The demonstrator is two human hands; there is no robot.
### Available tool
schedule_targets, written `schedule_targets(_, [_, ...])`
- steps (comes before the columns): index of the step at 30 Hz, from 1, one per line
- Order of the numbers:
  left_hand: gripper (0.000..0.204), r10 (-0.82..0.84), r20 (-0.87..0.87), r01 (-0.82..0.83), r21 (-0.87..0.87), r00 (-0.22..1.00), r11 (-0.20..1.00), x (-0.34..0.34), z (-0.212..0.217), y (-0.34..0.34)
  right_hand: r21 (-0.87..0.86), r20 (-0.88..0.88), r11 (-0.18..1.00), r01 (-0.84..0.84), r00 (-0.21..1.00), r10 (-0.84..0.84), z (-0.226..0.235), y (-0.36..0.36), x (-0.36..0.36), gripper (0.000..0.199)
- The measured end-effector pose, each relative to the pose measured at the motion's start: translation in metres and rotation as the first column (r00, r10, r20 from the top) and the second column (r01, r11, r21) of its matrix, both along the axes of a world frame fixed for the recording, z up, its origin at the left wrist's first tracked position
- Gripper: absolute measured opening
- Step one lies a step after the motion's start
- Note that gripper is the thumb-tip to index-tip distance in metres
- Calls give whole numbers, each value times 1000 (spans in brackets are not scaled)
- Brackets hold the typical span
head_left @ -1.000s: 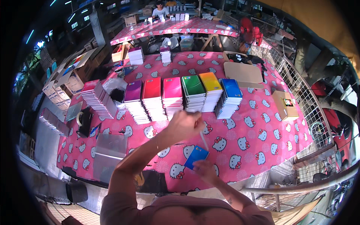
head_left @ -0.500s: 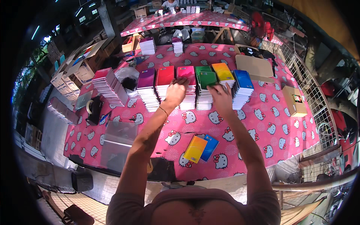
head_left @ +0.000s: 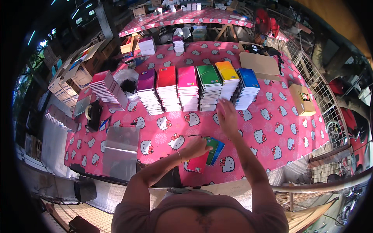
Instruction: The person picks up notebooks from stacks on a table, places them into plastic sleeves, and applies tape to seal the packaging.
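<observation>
My left hand (head_left: 197, 148) is closed on a pinkish-red notebook (head_left: 197, 163), low over the near middle of the table. Fanned out beneath it are a green notebook (head_left: 211, 150) and a blue notebook (head_left: 219, 152). My right hand (head_left: 227, 116) is held in front of the stacks with its fingers apart, and I see nothing in it. Behind it stands a row of spiral notebook stacks: purple (head_left: 145, 80), red (head_left: 166, 77), pink (head_left: 187, 77), green (head_left: 209, 75), yellow (head_left: 226, 71) and blue (head_left: 248, 78).
A leaning notebook stack (head_left: 105, 90), a tape dispenser (head_left: 93, 115) and a clear plastic sheet (head_left: 121, 145) lie to the left. At right are a small cardboard box (head_left: 302, 100) and a cardboard flap (head_left: 259, 65). Another pink-covered table (head_left: 182, 17) stands beyond.
Both hands have left the stacks. My left hand has come down to the near notebooks with a pinkish-red one; a green one now lies there too, and the yellow one is covered. My right hand has drawn back.
</observation>
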State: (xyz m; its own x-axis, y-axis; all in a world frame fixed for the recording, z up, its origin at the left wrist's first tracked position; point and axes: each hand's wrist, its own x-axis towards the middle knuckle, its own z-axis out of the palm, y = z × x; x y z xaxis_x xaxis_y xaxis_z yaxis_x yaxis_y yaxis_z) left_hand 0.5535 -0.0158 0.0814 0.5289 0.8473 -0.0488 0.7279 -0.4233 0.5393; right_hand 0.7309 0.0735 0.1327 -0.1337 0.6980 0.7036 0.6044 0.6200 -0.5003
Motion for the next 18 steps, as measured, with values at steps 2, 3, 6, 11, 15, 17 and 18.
schedule_targets(2, [33, 91, 152, -114, 148, 984, 982, 0, 33, 24, 175, 168, 980, 99, 977, -129, 31, 48, -12, 47])
schedule_targets(3, [36, 224, 81, -237, 259, 971, 936, -8, 49, 45, 249, 220, 960, 128, 958, -184, 36, 68, -15, 48])
schedule_targets(6, [67, 418, 27, -274, 792, 908, 545, -46, 114, 122, 126, 390, 992, 20, 918, -68, 31, 107, 10, 42])
schedule_targets(11, [35, 418, -116, -235, 679, 901, 696, -164, 113, 123, -31, -103, 993, -115, 988, 111, 45, 32, -3, 29])
schedule_targets(15, [30, 285, 257, -372, 784, 923, 497, -98, 155, 59, -299, -598, 629, -717, 655, 463, -74, -43, 62, 37])
schedule_targets(17, [39, 213, 166, -260, 780, 963, 569, -84, 119, 8, -467, -374, 602, -648, 762, 529, -110, -70, 58, 39])
schedule_targets(18, [47, 119, 182, -217, 810, 976, 544, -81, 92, -14, -552, -146, 648, -524, 827, 543, -117, -78, 52, 40])
